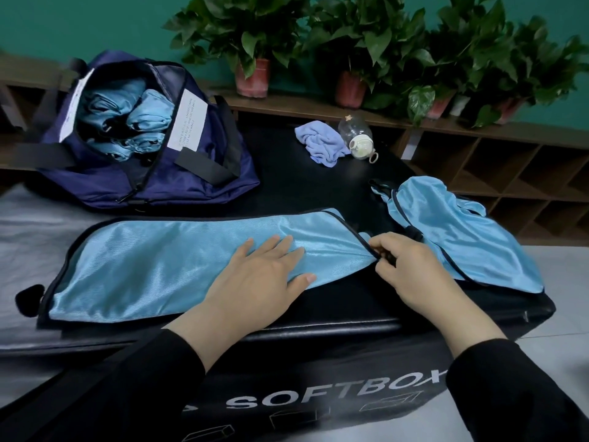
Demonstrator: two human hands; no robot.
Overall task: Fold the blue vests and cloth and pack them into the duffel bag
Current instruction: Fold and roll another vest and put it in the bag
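Half-folded blue vest (153, 263) on bench (350, 301), long axis left–right. Left hand (255, 279) pressing flat mid-vest, fingers straight; right hand (411, 266) pinching its right-end trim. Open duffel bag (153, 173) beyond, far left.

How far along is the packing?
Done: several folded blue vests sit in the open duffel bag. In hand: one vest lies flat; left hand presses it, right hand pinches its trimmed edge. Left: an unfolded vest at right and the crumpled cloth behind.
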